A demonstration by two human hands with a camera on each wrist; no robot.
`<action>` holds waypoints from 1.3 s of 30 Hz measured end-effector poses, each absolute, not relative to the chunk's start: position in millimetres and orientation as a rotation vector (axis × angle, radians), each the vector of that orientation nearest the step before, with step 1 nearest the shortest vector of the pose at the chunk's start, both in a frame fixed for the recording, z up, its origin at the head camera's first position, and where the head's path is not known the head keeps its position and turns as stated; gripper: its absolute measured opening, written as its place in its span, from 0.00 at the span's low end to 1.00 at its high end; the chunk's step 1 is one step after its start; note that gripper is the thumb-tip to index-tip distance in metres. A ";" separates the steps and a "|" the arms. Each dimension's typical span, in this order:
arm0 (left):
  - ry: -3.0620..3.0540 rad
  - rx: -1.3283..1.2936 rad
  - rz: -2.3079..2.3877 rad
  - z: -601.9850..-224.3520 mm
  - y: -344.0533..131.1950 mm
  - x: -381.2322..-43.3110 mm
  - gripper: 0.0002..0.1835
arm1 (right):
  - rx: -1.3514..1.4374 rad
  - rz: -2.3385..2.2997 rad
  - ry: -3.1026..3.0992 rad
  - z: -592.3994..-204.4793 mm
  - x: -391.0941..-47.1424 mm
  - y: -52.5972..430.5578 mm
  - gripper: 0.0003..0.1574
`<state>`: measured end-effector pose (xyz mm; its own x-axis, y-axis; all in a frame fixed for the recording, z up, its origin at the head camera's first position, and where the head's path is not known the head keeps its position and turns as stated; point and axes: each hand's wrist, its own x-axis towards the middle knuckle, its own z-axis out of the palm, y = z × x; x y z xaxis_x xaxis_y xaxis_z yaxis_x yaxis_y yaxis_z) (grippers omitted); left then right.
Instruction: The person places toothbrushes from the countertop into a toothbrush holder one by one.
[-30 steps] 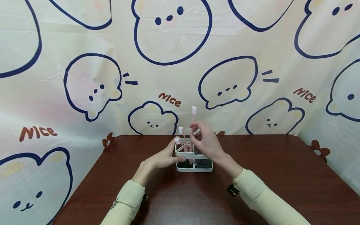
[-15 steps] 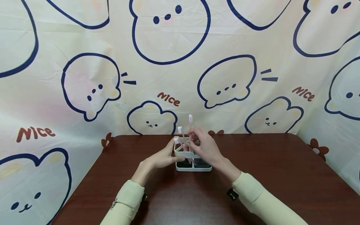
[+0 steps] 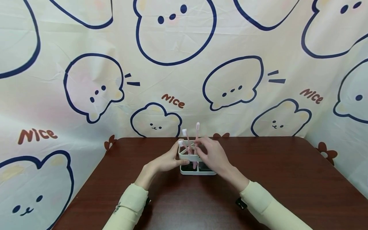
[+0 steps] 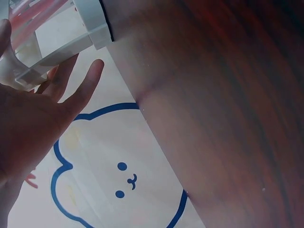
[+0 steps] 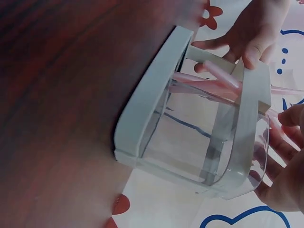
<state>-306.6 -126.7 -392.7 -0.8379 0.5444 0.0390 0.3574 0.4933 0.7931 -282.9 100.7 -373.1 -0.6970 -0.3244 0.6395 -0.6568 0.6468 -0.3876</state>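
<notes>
A white toothbrush holder with two tiers stands on the table in the head view. My left hand grips its left side, thumb on the front of the upper rim. With thumb and fingers my right hand pinches a pink toothbrush, which stands nearly upright in the holder's left part. Two more pink toothbrushes with white heads, one taller and one lower, lean left in the same part. A clear cup sits in the holder's other part in the right wrist view. Pink handles reach down towards the base.
The dark brown wooden table spreads out around the holder. Behind it hangs a pale cloth printed with cartoon bears, which also lines both sides.
My right hand has moved down with the pinched toothbrush, whose head now stands lower over the holder. The left hand keeps its grip on the holder.
</notes>
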 end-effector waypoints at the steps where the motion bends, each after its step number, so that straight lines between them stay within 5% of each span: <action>1: 2.527 0.768 1.259 -392.5 -126.8 -306.4 0.48 | 0.766 0.820 -2.331 -374.1 -282.2 101.7 0.13; 39: 2.512 0.814 1.265 -392.4 -125.0 -307.2 0.44 | 0.969 0.430 -2.179 -399.6 -276.4 120.1 0.25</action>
